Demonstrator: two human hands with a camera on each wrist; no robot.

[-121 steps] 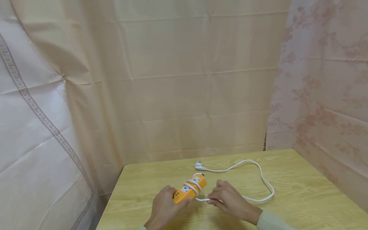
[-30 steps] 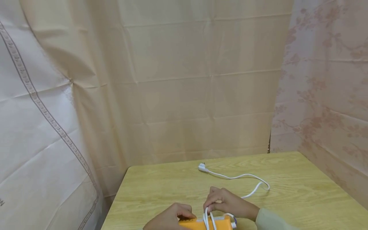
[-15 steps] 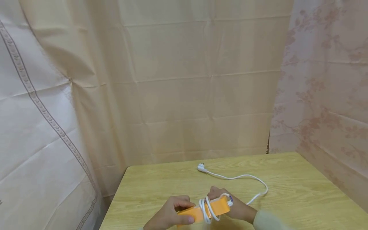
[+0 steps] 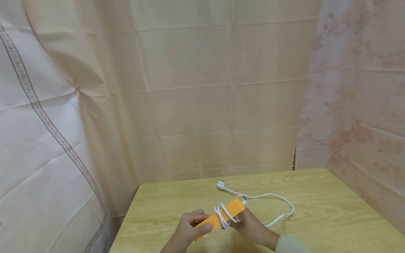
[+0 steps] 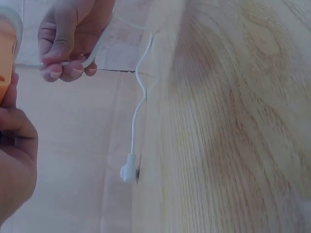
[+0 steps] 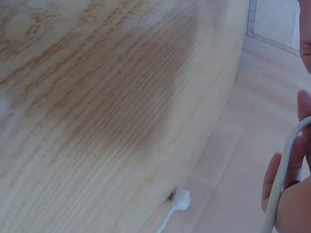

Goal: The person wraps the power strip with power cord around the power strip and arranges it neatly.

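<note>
An orange power strip (image 4: 235, 207) is held tilted above the table, its far end raised to the right. My left hand (image 4: 186, 228) grips its near end, thumb on the side facing me. White cord (image 4: 222, 217) loops several times round its middle. Behind the strip is my right hand (image 4: 250, 226), partly hidden in the head view. In the left wrist view the right hand (image 5: 73, 41) pinches the cord between thumb and fingers. The cord also crosses the right palm (image 6: 294, 199) in the right wrist view.
The cord's free length (image 4: 278, 195) curves over the wood-grain table (image 4: 171, 196) to a white plug (image 4: 220, 185) near the back edge. Beige curtain (image 4: 196, 105) hangs behind the table, with a flowered cloth (image 4: 357, 105) at the right and a white cloth (image 4: 41, 158) at the left.
The strip has come up from the bottom edge of the view and tilted, turning its plain side toward me. My right hand has passed behind it with the cord. Less cord lies on the table.
</note>
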